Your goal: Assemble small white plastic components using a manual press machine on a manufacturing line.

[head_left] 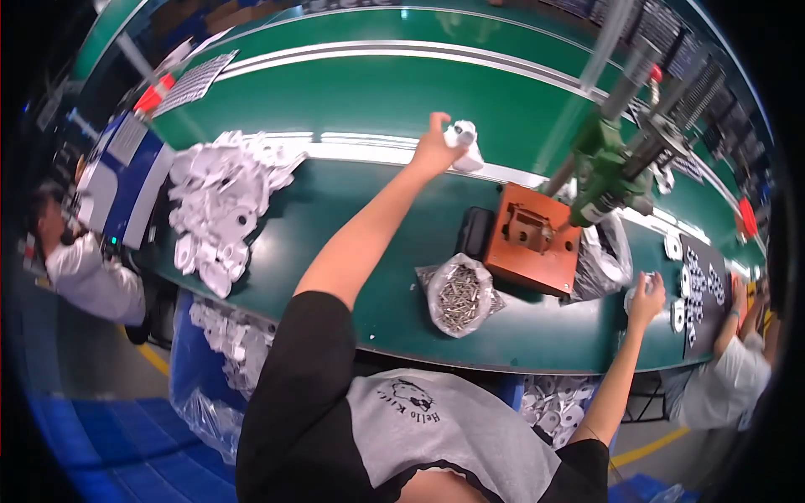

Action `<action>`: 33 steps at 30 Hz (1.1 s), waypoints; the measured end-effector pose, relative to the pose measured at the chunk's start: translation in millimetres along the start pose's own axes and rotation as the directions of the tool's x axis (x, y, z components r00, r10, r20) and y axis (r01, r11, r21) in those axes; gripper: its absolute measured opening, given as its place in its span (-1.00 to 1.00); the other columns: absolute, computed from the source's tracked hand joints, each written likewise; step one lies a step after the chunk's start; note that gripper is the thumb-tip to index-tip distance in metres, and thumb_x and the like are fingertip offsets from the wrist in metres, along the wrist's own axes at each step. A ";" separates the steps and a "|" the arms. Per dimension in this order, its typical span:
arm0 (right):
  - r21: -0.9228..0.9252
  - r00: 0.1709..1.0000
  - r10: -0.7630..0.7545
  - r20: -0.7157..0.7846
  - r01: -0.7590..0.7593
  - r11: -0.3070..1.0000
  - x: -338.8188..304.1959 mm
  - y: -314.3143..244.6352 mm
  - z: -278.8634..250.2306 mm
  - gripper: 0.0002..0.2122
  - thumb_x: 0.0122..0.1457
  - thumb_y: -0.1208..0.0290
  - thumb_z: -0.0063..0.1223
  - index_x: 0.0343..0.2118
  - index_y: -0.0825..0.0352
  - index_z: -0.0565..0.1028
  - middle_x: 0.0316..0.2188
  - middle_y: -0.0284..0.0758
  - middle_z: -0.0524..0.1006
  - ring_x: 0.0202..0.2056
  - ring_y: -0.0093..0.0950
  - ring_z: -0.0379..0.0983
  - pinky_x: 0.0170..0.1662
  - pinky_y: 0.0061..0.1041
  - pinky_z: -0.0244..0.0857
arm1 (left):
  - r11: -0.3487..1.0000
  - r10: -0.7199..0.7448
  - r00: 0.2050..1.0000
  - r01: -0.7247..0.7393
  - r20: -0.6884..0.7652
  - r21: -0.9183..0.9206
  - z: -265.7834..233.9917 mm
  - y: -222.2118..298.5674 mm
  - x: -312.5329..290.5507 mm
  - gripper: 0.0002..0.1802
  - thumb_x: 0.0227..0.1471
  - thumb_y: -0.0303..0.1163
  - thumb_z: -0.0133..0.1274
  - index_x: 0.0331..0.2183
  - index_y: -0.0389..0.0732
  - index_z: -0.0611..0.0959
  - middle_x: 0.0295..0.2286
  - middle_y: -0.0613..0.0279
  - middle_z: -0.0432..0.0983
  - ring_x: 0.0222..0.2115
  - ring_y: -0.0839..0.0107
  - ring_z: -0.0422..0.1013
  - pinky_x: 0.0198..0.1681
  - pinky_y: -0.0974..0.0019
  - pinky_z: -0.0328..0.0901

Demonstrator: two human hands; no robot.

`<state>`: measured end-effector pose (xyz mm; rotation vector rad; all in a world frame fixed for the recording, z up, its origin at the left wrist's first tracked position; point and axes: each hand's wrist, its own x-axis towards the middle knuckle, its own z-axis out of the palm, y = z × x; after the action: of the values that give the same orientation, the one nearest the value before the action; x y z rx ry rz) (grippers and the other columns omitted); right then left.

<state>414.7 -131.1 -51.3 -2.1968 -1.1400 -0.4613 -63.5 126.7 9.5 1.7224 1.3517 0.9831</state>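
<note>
My left hand [437, 149] reaches out to the far side of the bench, fingers bent round a white plastic part [463, 134] that has a dark round hole. More white plastic shows just below that part, and whether it is the same piece I cannot tell. Off to the right, my right hand [646, 303] is closed on another white piece [629, 300], mostly hidden by the fingers. Between my arms stands a green press [599, 163] over an orange fixture block [537, 275]. An open bag of metal pins [459, 300] sits in front of the block.
White parts lie heaped [214, 197] at the left, beside a blue and white box [126, 180]. A black case [476, 232] and a clear plastic bag [610, 260] flank the fixture. Small parts lie on a dark board [703, 289] near a co-worker's arm [728, 331]. Bins hold parts below.
</note>
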 end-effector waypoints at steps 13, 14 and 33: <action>0.762 0.993 0.111 0.028 -0.093 0.641 -13.5 23.6 -17.6 -0.57 0.23 0.26 -0.12 -0.06 0.59 0.22 -0.09 -0.10 0.30 -0.06 -0.30 0.34 0.02 -0.46 0.29 | 0.749 0.265 0.777 0.208 -0.572 0.629 -213.7 -53.8 -172.0 -0.45 -0.12 -0.27 0.07 -0.05 -0.30 0.42 -0.16 -0.07 0.41 -0.10 0.05 0.31 -0.03 0.17 0.19; 0.833 0.983 0.161 0.086 -0.159 0.530 -19.2 19.1 -18.2 -0.57 0.24 0.25 -0.14 -0.07 0.61 0.22 -0.09 -0.08 0.29 -0.05 -0.28 0.32 0.05 -0.43 0.28 | 0.740 0.217 0.726 0.313 -0.652 0.595 -251.9 -70.4 -205.7 -0.38 -0.12 -0.22 0.11 -0.05 -0.36 0.40 -0.11 -0.06 0.36 -0.04 0.04 0.24 0.04 0.17 0.13; 0.549 0.695 -0.427 0.578 -0.719 -0.426 -109.8 -236.2 -65.6 -0.43 0.16 -0.06 -0.24 0.08 0.30 0.21 -0.04 -0.18 0.37 -0.07 -0.17 0.37 -0.09 -0.19 0.36 | 0.860 -0.235 0.812 -0.082 -0.534 -0.503 -202.8 -59.1 -277.4 -0.47 0.04 -0.52 -0.12 0.05 -0.21 0.14 -0.08 0.01 0.25 -0.07 0.10 0.31 -0.17 0.02 0.39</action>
<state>156.4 -137.3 22.0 -0.4983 -0.6203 1.4022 -313.0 -116.9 11.4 0.9781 1.3356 1.7366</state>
